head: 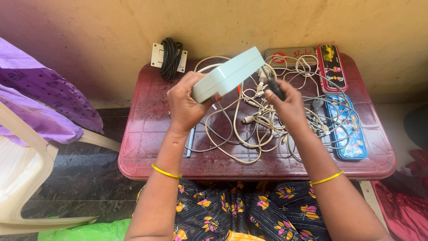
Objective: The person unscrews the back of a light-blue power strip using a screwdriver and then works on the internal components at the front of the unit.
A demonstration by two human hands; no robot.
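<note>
Left hand (pixel 185 105) grips the near end of a pale flat box (pixel 229 73), raised above the red table (pixel 147 134). Right hand (pixel 287 105) pinches a dark plug (pixel 275 89) beside it. Box likely light, rigid, smooth; best held by its edges. Tangled cables (pixel 249 129) lie beneath.

The box (pixel 228 73) at the centre of the frame is pale mint green. Below it the tangled cables (pixel 263 120) are cream and off-white. The table (pixel 147 138) is dark glossy red with a square grid pattern. At the upper right, one case (pixel 331 67) is red with cartoon figures; the case (pixel 347 129) below it is blue with small coloured pictures. The cord (pixel 171 57) at top centre is black. The cloth (pixel 40 98) at left is purple with darker print. The dress (pixel 249 209) at bottom is black with yellow and pink flowers. Both bangles (pixel 166 172) are yellow.
</note>
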